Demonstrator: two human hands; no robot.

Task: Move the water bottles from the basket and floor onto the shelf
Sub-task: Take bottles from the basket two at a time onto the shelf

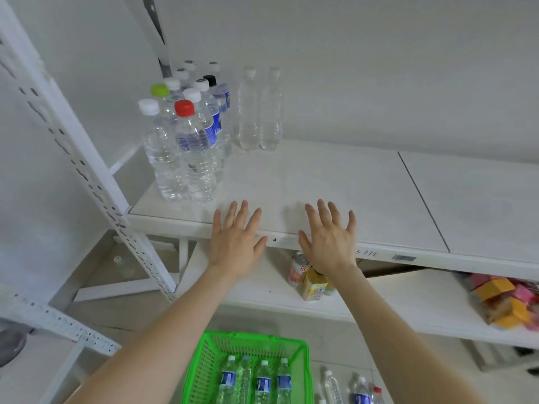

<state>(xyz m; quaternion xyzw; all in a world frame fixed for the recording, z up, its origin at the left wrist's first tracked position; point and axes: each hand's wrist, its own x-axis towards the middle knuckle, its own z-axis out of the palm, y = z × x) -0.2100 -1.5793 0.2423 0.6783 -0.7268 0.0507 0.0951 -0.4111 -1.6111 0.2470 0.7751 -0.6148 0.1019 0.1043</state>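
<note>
White wall (pixel 379 68) backs your white shelf (pixel 335 182), which spans mid-frame. Standing water bottles (pixel 192 135) cluster at its upper-left end. The green basket (pixel 256 338), bottom centre, holds four bottles (pixel 262 383); floor bottles (pixel 360 389) sit lower right. Your left hand (pixel 236 243) and right hand (pixel 331 243) are spread flat at the shelf's front edge, grasping nothing.

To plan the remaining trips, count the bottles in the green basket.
4. In the basket, left to right: bottle one, bottle two, bottle three, bottle four. The frame cuts the basket off, so more may be hidden.
</note>
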